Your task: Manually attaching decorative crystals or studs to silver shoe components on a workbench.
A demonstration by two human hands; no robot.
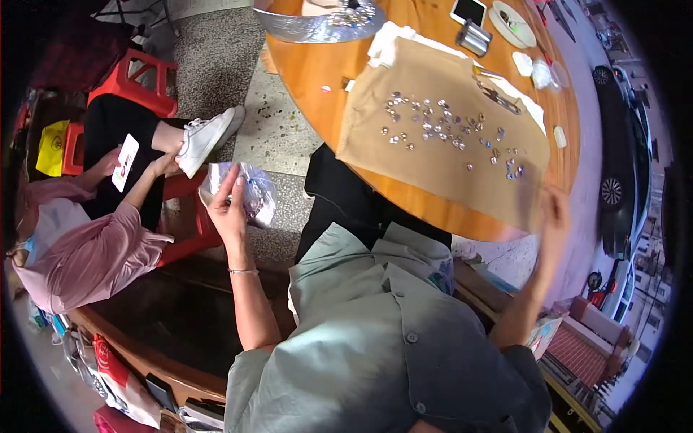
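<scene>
My left hand (229,211) is closed on a clear plastic bag (261,196) with shiny bits inside, held out left of the round wooden table (307,72). A tan cloth (411,68) lies on the table, with many small glittering gems (437,128) scattered over its middle and right side. My right hand (554,209) is at the cloth's near right corner. Motion smears its fingers, so I cannot make out whether it grips the cloth. A pair of pliers (499,97) and a yellow-handled tool (488,72) rest near the cloth's far right edge.
A shiny round tray (317,30) with more gems stands at the far left of the table. A phone (469,11), a metal cylinder (473,37) and a white dish (512,25) sit farther back. Someone holding a phone (125,163) sits at my left, near a red stool (137,83).
</scene>
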